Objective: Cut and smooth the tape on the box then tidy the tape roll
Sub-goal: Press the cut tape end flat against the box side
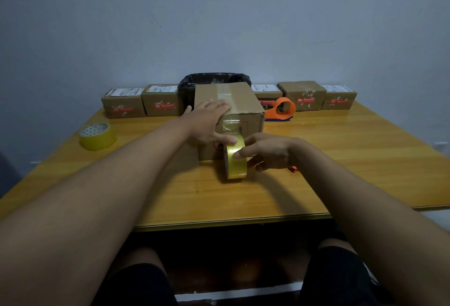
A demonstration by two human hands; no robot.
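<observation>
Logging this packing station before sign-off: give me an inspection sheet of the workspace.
Surface: glossy wooden table.
Job's things: cardboard box, tape along top and down front; tape roll upright against it, strip uncut.
Clutter: spare roll; orange dispenser; five small parcels in back row; black-lined bin.
Grippers: left hand pressing box; right hand holding roll.
Cables: nothing seen.
Surroundings: scuffed wall.

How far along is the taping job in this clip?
Done: tape runs along the top of the box and down its front. In hand: the left hand steadies the box while the right hand holds the tape roll, apparently not yet cut from the strip. Left: cutting, smoothing, tidying the roll.
</observation>
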